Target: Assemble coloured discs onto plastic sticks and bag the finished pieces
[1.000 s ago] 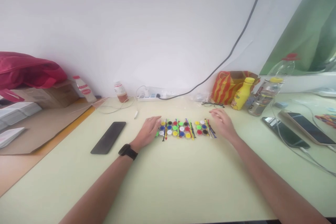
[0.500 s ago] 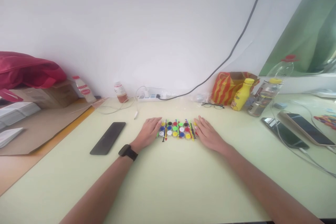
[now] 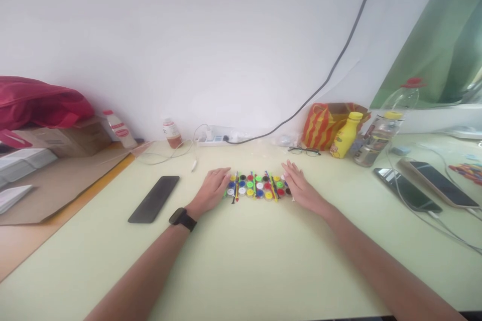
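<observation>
Rows of small round pieces with coloured caps in white, blue, green, red, yellow and black lie on the table. Thin coloured sticks with pointed ends stand lengthwise between groups of them. My left hand, with a black watch on its wrist, rests flat at the left end, its fingers stretched along the pieces. At the right end, my right hand has its fingers extended and partly covers the last pieces. Neither hand grips anything.
A black phone lies to the left. Two phones with cables are at the right. Along the wall stand bottles, a striped bag, glasses and a power strip. A cardboard box sits far left.
My right hand has shifted a little right and its fingers have lifted, uncovering more round pieces at the right end. My left hand stays at the left end.
</observation>
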`<action>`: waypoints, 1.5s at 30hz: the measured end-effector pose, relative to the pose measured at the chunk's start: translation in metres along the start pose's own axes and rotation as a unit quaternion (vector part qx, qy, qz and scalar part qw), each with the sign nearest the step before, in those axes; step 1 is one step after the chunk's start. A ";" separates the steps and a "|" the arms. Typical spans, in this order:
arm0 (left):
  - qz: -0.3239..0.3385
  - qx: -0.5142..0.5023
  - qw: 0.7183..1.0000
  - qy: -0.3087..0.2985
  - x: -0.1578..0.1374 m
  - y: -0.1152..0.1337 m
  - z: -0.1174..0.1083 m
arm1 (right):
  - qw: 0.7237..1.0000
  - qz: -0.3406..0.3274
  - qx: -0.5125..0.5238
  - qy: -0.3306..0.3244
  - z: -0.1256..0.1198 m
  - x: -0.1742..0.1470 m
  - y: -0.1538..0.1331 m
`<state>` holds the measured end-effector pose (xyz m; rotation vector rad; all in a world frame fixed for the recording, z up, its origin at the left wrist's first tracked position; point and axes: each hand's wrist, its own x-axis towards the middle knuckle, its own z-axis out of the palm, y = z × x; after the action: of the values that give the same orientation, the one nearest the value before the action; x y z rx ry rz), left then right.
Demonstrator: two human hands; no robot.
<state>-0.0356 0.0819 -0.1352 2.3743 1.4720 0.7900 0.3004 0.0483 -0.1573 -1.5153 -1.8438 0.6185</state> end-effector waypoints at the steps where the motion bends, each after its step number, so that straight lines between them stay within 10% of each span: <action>1: 0.016 0.010 1.000 0.013 0.000 0.004 -0.002 | 1.000 -0.006 0.009 0.029 -0.003 0.001 0.001; 7: 0.183 0.121 0.972 0.087 -0.001 0.047 -0.004 | 0.984 -0.117 0.049 0.124 -0.014 0.002 -0.013; 22: 0.397 0.144 0.901 -0.097 -0.049 0.131 0.046 | 0.930 -0.261 0.237 -0.102 0.006 -0.047 -0.095; 30: 0.339 -0.125 0.897 -0.256 -0.064 0.142 0.044 | 0.871 -0.216 0.336 -0.287 0.008 -0.052 -0.106; 38: 0.201 -0.249 0.894 -0.313 -0.072 0.150 0.038 | 0.882 -0.204 0.328 -0.270 0.008 -0.052 -0.101; 45: 0.215 -0.242 0.900 -0.293 -0.072 0.144 0.039 | 0.885 -0.187 0.324 -0.276 0.004 -0.049 -0.099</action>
<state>0.0694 -0.0451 -0.1233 2.2573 0.4521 0.3877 0.2374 -0.0210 -0.0983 -0.5450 -1.9545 1.4013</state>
